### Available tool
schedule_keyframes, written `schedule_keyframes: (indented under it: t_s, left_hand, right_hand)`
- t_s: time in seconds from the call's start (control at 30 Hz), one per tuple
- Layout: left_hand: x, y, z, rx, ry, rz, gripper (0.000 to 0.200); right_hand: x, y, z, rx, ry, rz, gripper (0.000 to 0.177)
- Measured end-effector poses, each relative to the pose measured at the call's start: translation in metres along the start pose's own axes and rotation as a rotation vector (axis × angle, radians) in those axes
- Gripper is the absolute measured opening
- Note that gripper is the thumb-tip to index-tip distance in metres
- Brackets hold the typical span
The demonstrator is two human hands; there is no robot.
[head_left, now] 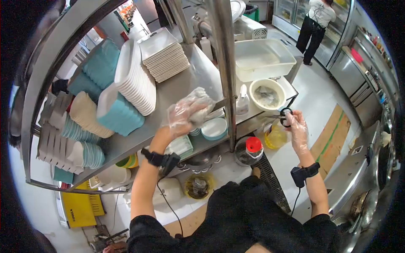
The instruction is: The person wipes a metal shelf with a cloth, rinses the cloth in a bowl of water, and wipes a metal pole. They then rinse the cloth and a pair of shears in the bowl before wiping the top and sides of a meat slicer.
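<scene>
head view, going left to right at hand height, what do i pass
stack of teal rectangular dishes -> gloved left hand gripping a crumpled pale bundle -> upright steel post -> round white bowl -> black-handled scissors in gloved right hand

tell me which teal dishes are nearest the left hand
The small round teal plates lying flat beside the left hand; the other teal stacks lean further along the shelf.

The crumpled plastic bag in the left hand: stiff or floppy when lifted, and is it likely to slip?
Probably floppy: the plastic bag is bunched and wrinkled under the gloved left hand. Likely light, since one hand gathers it on the steel shelf. Glove on film may slide somewhat.
</scene>
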State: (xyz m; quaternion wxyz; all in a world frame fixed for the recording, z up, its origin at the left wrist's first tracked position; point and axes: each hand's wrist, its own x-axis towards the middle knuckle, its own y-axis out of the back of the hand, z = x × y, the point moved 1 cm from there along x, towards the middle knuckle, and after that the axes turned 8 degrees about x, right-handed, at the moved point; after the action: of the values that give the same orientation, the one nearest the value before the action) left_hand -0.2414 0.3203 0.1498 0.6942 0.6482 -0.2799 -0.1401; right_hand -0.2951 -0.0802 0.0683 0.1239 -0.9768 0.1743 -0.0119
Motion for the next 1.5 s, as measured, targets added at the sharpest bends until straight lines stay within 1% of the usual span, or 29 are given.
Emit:
schedule_keyframes:
  t_s: [0.03,0.1,0.17,0.2,0.23,0.3,0.33,0.4,0.53,0.6,0.63,0.67,0.7,0.77,0.8,0.9,0.93,1.0,1.03,1.07,1.1,1.13,1.2,1.27,1.3,1.33,1.4,1.47,1.5]
  left_hand:
    - [-0.004,0.004,0.001,0.005,-0.039,0.074,0.069]
    - [-0.004,0.006,0.006,-0.001,-0.011,0.067,0.071]
    - [0.0,0.007,0.026,0.159,0.106,0.029,0.069]
    - [0.007,-0.014,0.016,0.156,0.079,0.048,0.066]
    - [0.021,-0.012,0.025,0.115,0.107,0.016,0.065]
    - [0.045,-0.012,0.037,0.106,0.202,-0.058,0.066]
    - [0.053,-0.013,0.044,0.115,0.241,-0.053,0.068]
    - [0.072,-0.023,0.042,0.112,0.272,-0.046,0.07]
    - [0.069,-0.046,0.048,0.249,0.358,0.025,0.07]
    - [0.068,-0.032,0.067,0.302,0.439,-0.03,0.072]
    - [0.057,-0.058,0.055,0.29,0.285,0.252,0.072]
    - [0.053,-0.056,0.059,0.334,0.328,0.187,0.079]
    - [0.052,-0.055,0.063,0.372,0.374,0.119,0.087]
    - [0.047,-0.051,0.068,0.397,0.364,0.114,0.079]
    - [0.044,-0.051,0.072,0.462,0.336,0.166,0.073]
    - [0.041,-0.054,0.074,0.468,0.269,0.262,0.059]
    - [0.037,-0.057,0.076,0.556,0.184,0.276,0.052]
    - [0.012,-0.082,0.071,0.687,0.103,0.222,0.047]
    - [0.006,-0.071,0.08,0.587,0.12,0.242,0.047]
    - [0.006,-0.062,0.087,0.478,0.133,0.282,0.047]
    - [0.0,-0.067,0.087,0.357,0.241,0.289,0.048]
    - [0.001,-0.055,0.091,0.178,0.35,0.392,0.05]
    - [-0.005,-0.041,0.088,-0.144,0.523,0.545,0.058]
    - [0.015,-0.001,0.082,-0.239,0.6,0.62,0.06]
    - [0.025,0.014,0.074,-0.125,0.56,0.667,0.049]
    - [0.031,0.011,0.057,-0.052,0.602,0.622,0.053]
    - [0.04,-0.006,0.019,-0.043,0.661,0.512,0.059]
    - [0.057,-0.008,0.01,-0.098,0.868,0.224,0.057]
    - [0.064,-0.015,0.004,-0.023,0.839,0.267,0.048]
  right_hand:
    - [0.002,0.004,0.001,-0.005,0.029,0.017,0.02]
    - [0.017,0.02,0.014,-0.095,0.05,0.069,0.02]
    - [0.031,0.028,0.026,-0.223,0.113,0.11,0.022]
    - [0.037,0.031,0.027,-0.317,0.14,0.149,0.022]
    - [0.047,0.032,0.033,-0.222,0.149,0.137,0.021]
    - [0.083,0.051,0.067,-0.511,0.202,0.089,0.022]
    - [0.091,0.044,0.072,-0.398,0.241,0.057,0.017]
    - [0.12,0.047,0.095,-0.62,0.251,0.055,0.019]
    - [0.166,0.04,0.141,-0.678,0.258,-0.035,0.018]
    - [0.186,0.037,0.167,-0.867,0.339,-0.047,0.019]
    - [0.208,0.047,0.207,-0.852,0.545,-0.065,0.021]
    - [0.215,0.042,0.208,-0.969,0.473,-0.111,0.021]
    - [0.218,0.039,0.215,-0.928,0.559,-0.112,0.02]
    - [0.214,0.024,0.202,-0.521,-0.041,-0.057,0.018]
    - [0.215,0.022,0.195,-1.151,0.273,-0.243,0.016]
    - [0.229,0.029,0.225,-1.245,0.344,-0.353,0.017]
    - [0.221,0.028,0.216,-1.339,0.509,-0.404,0.018]
    - [0.207,0.025,0.191,-1.271,0.365,-0.501,0.035]
    - [0.209,0.026,0.193,-1.371,0.365,-0.57,0.035]
    - [0.218,0.031,0.204,-1.365,0.496,-0.545,0.037]
    - [0.224,0.037,0.213,-1.366,0.623,-0.511,0.04]
    - [0.216,0.031,0.19,-1.35,0.479,-0.516,0.041]
    - [0.202,0.021,0.161,-1.293,0.511,-0.462,0.041]
    - [0.188,0.014,0.141,-1.22,0.583,-0.455,0.043]
    - [0.187,0.009,0.136,-1.198,0.625,-0.452,0.047]
    - [0.172,-0.007,0.109,-1.208,0.581,-0.452,0.047]
    - [0.17,-0.015,0.1,-1.016,0.821,-0.485,0.047]
    - [0.145,-0.035,0.064,-0.894,0.855,-0.503,0.043]
    - [0.132,-0.047,0.044,-0.839,0.851,-0.525,0.04]
